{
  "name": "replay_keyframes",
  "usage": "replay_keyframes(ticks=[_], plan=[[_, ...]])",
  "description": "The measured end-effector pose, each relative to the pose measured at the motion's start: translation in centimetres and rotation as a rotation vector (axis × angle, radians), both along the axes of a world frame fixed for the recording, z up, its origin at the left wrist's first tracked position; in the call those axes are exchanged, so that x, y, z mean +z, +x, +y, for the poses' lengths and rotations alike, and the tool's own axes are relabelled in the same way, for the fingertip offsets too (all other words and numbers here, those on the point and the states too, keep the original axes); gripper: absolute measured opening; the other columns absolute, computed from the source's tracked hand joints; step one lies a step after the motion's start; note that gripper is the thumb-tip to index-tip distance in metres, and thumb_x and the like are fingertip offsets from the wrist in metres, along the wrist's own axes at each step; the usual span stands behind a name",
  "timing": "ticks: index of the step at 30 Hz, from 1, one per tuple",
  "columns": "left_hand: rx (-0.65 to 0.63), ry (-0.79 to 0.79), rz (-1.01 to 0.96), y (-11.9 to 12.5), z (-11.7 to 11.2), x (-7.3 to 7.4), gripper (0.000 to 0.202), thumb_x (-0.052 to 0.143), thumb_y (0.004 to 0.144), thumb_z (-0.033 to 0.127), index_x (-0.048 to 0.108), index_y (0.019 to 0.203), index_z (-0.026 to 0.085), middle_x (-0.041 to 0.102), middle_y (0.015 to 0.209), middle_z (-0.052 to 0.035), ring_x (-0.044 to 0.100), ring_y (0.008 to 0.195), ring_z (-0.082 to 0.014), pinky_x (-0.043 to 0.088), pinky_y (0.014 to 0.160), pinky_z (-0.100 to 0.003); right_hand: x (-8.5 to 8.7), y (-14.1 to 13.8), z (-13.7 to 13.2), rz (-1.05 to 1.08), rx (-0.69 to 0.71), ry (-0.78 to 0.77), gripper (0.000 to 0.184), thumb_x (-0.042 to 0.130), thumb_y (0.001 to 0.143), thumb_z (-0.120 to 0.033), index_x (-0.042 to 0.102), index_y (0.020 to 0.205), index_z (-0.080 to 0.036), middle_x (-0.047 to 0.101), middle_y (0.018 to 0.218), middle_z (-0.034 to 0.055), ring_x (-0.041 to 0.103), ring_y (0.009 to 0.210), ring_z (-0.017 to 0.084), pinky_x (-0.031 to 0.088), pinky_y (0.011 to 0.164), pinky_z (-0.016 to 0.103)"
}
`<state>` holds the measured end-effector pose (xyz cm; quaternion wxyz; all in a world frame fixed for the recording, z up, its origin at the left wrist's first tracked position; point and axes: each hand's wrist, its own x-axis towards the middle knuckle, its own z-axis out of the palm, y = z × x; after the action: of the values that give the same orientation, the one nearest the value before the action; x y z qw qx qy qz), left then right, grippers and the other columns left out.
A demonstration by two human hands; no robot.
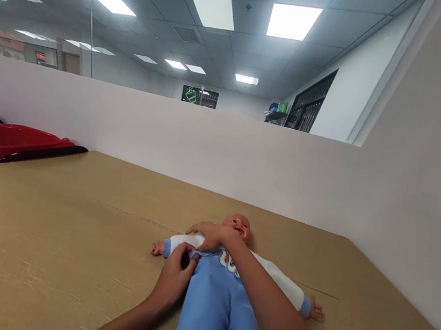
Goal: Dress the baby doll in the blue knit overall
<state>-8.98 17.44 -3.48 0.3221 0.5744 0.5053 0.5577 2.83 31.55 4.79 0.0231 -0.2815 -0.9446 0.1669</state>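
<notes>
A baby doll [237, 222] lies on its back, arms spread, wearing a white shirt [279, 276] with blue cuffs and blue pants [209, 299]. At the waist on the doll's left-hand side in view, my left hand [176, 270] pinches the edge of the pants between thumb and fingers. My right hand [211, 234] reaches across the doll's chest, its fingers curled over the shirt near the shoulder; the fingertips are partly hidden. My right forearm covers part of the shirt's printed front and one pant leg. The doll's feet are out of view.
The doll rests on a tan wooden tabletop [53, 229]. A white partition [222, 149] rises along the back and right, with a glass pane [40, 17] above it at the left. A red plastic tub [12, 140] with a black edge stands at the far left.
</notes>
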Motion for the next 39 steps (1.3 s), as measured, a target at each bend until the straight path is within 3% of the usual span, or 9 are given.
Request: replay_keyframes(ticks=[3, 6, 13, 19, 23, 29, 34, 37, 39], plan=[[0.061, -0.033, 0.072, -0.3, -0.4, 0.3, 0.029, 0.050, 0.098, 0.050, 0.055, 0.089, 0.023, 0.063, 0.088, -0.0039, 0.058, 0.086, -0.0262, 0.042, 0.082, -0.038, -1.1, -0.5, 0.7, -0.060, 0.084, -0.058, 0.077, 0.089, 0.065, -0.014, 0.065, 0.138, -0.025, 0.072, 0.132, 0.0074, 0.069, 0.117, 0.027, 0.054, 0.097, 0.033], [0.009, -0.024, 0.048, -0.6, -0.4, 0.4, 0.028, 0.046, 0.100, 0.049, 0.057, 0.100, 0.023, 0.069, 0.098, -0.0061, 0.063, 0.093, -0.0271, 0.044, 0.086, -0.039, -1.1, -0.1, -0.2, 0.001, 0.091, -0.011, 0.067, 0.078, 0.083, -0.021, 0.057, 0.147, -0.027, 0.063, 0.145, 0.0070, 0.060, 0.129, 0.024, 0.046, 0.107, 0.032], [0.038, -0.010, 0.044, -0.5, -0.2, 0.2, 0.032, 0.044, 0.102, 0.049, 0.061, 0.112, 0.023, 0.072, 0.103, -0.0081, 0.066, 0.094, -0.0275, 0.048, 0.089, -0.041, 1.7, 2.6, -1.4, 0.195, -0.208, 0.219, 0.031, 0.055, 0.088, -0.017, 0.071, 0.115, -0.021, 0.060, 0.114, 0.0098, 0.060, 0.103, 0.027, 0.043, 0.096, 0.038], [0.185, 0.096, 0.040, -1.2, 0.5, -0.1, 0.030, 0.052, 0.098, 0.049, 0.066, 0.103, 0.023, 0.069, 0.110, -0.0115, 0.064, 0.108, -0.0313, 0.048, 0.099, -0.048, 0.6, 4.5, 0.2, 0.340, -0.255, 0.118, 0.030, 0.045, 0.085, -0.012, 0.073, 0.093, -0.019, 0.064, 0.099, 0.0069, 0.060, 0.100, 0.022, 0.045, 0.095, 0.032], [0.017, 0.005, -0.241, -1.6, 1.3, 0.0, 0.039, 0.062, 0.092, 0.060, 0.061, 0.104, 0.023, 0.074, 0.098, -0.0083, 0.069, 0.095, -0.0284, 0.052, 0.090, -0.042, -0.8, 4.5, 0.9, 0.384, -0.186, -0.024, 0.029, 0.044, 0.077, -0.011, 0.071, 0.080, -0.020, 0.069, 0.091, 0.0047, 0.062, 0.090, 0.021, 0.049, 0.085, 0.029], [-0.321, -0.137, -0.608, -2.5, 2.8, -0.4, 0.049, 0.077, 0.082, 0.059, 0.055, 0.110, 0.025, 0.073, 0.092, -0.0021, 0.069, 0.087, -0.0215, 0.053, 0.083, -0.035, -1.5, 3.7, 0.0, 0.366, -0.106, -0.182, 0.033, 0.044, 0.079, -0.013, 0.075, 0.089, -0.020, 0.074, 0.091, 0.0015, 0.066, 0.088, 0.021, 0.054, 0.082, 0.029], [-0.188, -0.038, -0.514, -3.0, 3.3, -0.9, 0.042, 0.078, 0.082, 0.058, 0.063, 0.100, 0.022, 0.066, 0.089, 0.0001, 0.061, 0.088, -0.0168, 0.049, 0.083, -0.028, -0.7, 3.3, -1.5, 0.308, 0.010, -0.177, 0.038, 0.052, 0.079, -0.012, 0.078, 0.105, -0.025, 0.073, 0.114, 0.0024, 0.063, 0.115, 0.021, 0.046, 0.107, 0.034], [-0.212, -0.038, -0.551, -3.1, 3.4, -0.9, 0.043, 0.077, 0.084, 0.058, 0.060, 0.102, 0.023, 0.068, 0.102, -0.0035, 0.063, 0.096, -0.0193, 0.051, 0.087, -0.030, -0.1, 3.2, -3.4, 0.348, -0.102, -0.038, 0.040, 0.055, 0.085, -0.014, 0.076, 0.117, -0.026, 0.063, 0.128, 0.0087, 0.052, 0.127, 0.027, 0.035, 0.117, 0.046], [-0.241, -0.065, -0.565, -3.2, 3.5, -0.8, 0.045, 0.076, 0.083, 0.060, 0.058, 0.102, 0.024, 0.068, 0.106, -0.0043, 0.064, 0.096, -0.0199, 0.052, 0.086, -0.031, 0.3, 3.2, -5.3, 0.394, -0.223, 0.070, 0.033, 0.055, 0.093, -0.020, 0.075, 0.118, -0.025, 0.063, 0.124, 0.0106, 0.054, 0.123, 0.028, 0.037, 0.114, 0.048]])
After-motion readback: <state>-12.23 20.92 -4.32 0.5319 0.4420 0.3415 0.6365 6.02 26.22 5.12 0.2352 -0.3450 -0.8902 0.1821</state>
